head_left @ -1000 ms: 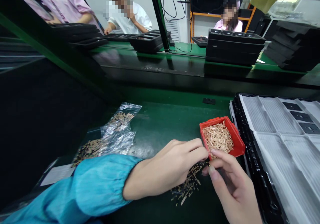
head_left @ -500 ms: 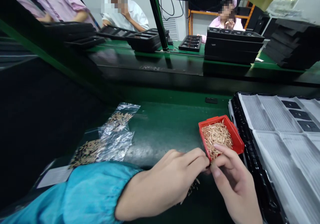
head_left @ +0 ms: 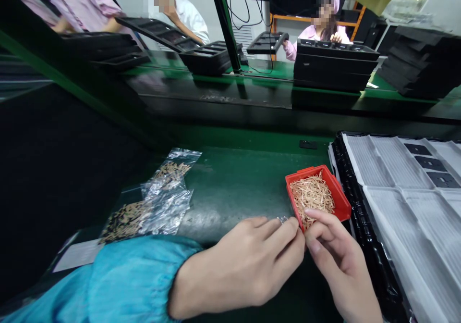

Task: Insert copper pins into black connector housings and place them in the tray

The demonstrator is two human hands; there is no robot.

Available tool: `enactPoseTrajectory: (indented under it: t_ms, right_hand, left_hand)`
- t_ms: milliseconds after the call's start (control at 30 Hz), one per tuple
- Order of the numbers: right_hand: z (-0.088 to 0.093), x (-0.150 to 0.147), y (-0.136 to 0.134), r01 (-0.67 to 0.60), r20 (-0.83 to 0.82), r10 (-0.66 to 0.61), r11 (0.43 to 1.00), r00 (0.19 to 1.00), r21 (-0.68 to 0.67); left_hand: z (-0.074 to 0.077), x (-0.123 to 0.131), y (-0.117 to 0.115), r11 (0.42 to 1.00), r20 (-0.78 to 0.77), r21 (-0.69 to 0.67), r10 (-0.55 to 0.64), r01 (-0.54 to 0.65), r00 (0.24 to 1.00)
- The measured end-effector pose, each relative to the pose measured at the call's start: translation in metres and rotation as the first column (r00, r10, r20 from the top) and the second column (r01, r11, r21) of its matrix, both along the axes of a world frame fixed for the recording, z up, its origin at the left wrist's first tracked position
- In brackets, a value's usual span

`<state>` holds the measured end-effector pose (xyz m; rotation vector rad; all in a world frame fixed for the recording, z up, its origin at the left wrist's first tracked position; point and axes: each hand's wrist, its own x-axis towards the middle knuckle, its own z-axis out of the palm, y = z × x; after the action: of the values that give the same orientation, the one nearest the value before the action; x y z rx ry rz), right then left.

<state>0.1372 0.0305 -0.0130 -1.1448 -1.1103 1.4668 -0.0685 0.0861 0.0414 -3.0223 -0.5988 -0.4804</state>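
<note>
My left hand, in a teal sleeve, is closed with its fingertips against the near left edge of a red plastic bin. A glint of clear plastic shows just beyond its knuckles; what the fingers grip is hidden. My right hand is closed too, its thumb and fingers pinched beside the left fingertips at the bin's near corner. Whatever lies between them is too small or covered. Thin copper-coloured strips fill much of the bin.
Clear zip bags of small brownish pieces lie at left near a white paper slip. Black trays with white liners stand at right. A flat black piece lies behind the bin. Across the bench, people handle black trays.
My left hand has rolled slightly, covering the small strips seen beneath it before; a clear plastic glint now shows above it. My right hand barely moved. Across the bench, two people have lifted trays.
</note>
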Motion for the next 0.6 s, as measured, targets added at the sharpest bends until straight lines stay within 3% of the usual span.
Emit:
enactPoseTrajectory:
  t_ms: [100, 167, 267, 333, 367, 500, 600]
  right_hand:
    - [-0.002, -0.003, -0.002, 0.021, -0.004, -0.021, 1.0, 1.0, -0.002]
    - [-0.005, -0.007, -0.003, 0.086, 0.026, -0.086, 0.996, 0.996, 0.013]
    - [-0.013, -0.016, -0.005, 0.139, 0.124, -0.153, 0.983, 0.98, 0.118]
    - [-0.016, -0.023, -0.007, 0.142, 0.183, -0.182, 0.967, 0.966, 0.213]
    - [-0.016, -0.027, -0.007, 0.161, 0.192, -0.213, 0.953, 0.958, 0.255]
    - [-0.013, -0.028, -0.007, 0.323, 0.147, -0.401, 0.868, 0.904, 0.377]
    - [-0.023, -0.011, -0.001, 0.412, 0.188, -0.5, 0.834, 0.845, 0.367]
  left_hand:
    - [-0.005, -0.001, -0.002, 0.998, 0.028, -0.062, 0.031, -0.029, 0.999]
    - [-0.009, -0.002, -0.003, 0.974, 0.076, -0.214, 0.089, -0.071, 0.993]
    - [-0.013, 0.0, -0.003, 0.823, 0.178, -0.558, 0.242, -0.104, 0.954]
    - [-0.015, 0.003, 0.002, 0.728, 0.229, -0.68, 0.323, -0.086, 0.918]
    - [-0.015, 0.004, 0.006, 0.715, 0.26, -0.695, 0.345, -0.073, 0.902]
    - [-0.018, 0.004, 0.03, 0.724, 0.392, -0.686, 0.445, -0.067, 0.805]
    - [-0.017, -0.005, 0.049, 0.788, 0.536, -0.603, 0.515, -0.124, 0.669]
